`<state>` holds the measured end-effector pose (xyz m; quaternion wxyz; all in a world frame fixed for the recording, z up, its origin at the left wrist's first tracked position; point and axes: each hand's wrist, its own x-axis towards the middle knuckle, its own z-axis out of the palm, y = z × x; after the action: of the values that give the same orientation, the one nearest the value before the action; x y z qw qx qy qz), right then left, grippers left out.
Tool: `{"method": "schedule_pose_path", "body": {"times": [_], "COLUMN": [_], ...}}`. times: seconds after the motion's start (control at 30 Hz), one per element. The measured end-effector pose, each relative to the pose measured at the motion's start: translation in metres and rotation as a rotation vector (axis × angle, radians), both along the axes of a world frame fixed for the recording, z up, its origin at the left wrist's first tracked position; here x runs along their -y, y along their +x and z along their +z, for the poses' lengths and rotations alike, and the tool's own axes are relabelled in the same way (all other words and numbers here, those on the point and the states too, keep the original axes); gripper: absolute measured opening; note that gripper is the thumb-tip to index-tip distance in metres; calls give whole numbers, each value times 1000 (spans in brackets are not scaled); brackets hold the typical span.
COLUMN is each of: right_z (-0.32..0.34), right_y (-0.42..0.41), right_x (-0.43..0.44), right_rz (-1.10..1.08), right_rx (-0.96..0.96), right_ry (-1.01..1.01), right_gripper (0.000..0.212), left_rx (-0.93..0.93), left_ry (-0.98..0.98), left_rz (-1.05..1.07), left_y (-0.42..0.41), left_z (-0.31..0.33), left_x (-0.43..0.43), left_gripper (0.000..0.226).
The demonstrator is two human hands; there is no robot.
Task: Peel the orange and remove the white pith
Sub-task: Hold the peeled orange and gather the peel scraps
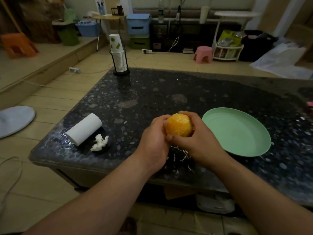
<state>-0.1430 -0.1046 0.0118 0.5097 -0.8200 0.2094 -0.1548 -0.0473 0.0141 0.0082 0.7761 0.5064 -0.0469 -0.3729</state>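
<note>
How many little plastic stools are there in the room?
2. An orange plastic stool stands at the far left; a pink plastic stool stands on the floor beyond the dark speckled table. More could hide behind clutter.

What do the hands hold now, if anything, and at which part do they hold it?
Both hold the orange. The left hand cups its left side; the right hand wraps its right side, with the thumb under it.
</note>
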Motion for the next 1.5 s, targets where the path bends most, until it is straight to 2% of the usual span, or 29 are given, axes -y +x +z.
{"method": "schedule_pose_path", "body": {"times": [0.07, 0.2, 0.27, 0.33, 0.47, 0.53, 0.6, 0.67, 0.77, 0.83, 0.9, 0.97, 1.1, 1.33, 1.5], "right_z": [-3, -7, -7, -7, -6, -4, -3, 0, 4, 6, 7, 7, 3, -3, -17], "right_y": [0, -1, -3, -5, -8, -12, -19, -27, -35, -37, -39, -39, -37, -28, -30], "right_x": [2, 3, 2, 3, 9, 16, 25, 33, 54, 75, 99, 122, 157, 178, 177], "right_rz": [-28, -81, -66, -48, -100, -124, -140, -155, -214, -269, -328, -371, -414, -422, -392], "right_rx": [-6, -75, -113, -131, -124, -119, -139, -154, -200, -248, -320, -404, -532, -573, -569], "right_ry": [-88, -396, -504, -521, -326, -202, -160, -186, -232, -276, -336, -391, -429, -459, -463], "right_gripper": [83, 82, 81, 80, 75, 75, 74, 72, 74, 77, 82, 85, 83, 80, 83], "left_rx": [82, 405, 508, 502, 338, 354, 421, 473, 431, 407, 457, 489, 410, 444, 435], "left_ry": [68, 252, 326, 365, 343, 371, 408, 415, 368, 365, 361, 344, 349, 366, 356], "left_rz": [-8, -36, -51, 7, 170, 178, 126, 77, 114, 104, 80, 74, 74, 90, 89], "left_y": [-3, -4, -2, 2, 10, 12, 11, 4, -1, -2, -1, -2, -1, 2, 0], "left_z": [5, 7, 5, 4, 3, 0, -5, -2, 6, 10, 5, 2, 2, -4, -3], "left_x": [1, 0, -2, -2, 2, 7, 15, 26, 43, 49, 56, 61, 70, 78, 81], "left_gripper": [36, 28, 17, 5, 24, 28, 11, 26, 24, 34, 26, 35, 32, 44, 34]}}
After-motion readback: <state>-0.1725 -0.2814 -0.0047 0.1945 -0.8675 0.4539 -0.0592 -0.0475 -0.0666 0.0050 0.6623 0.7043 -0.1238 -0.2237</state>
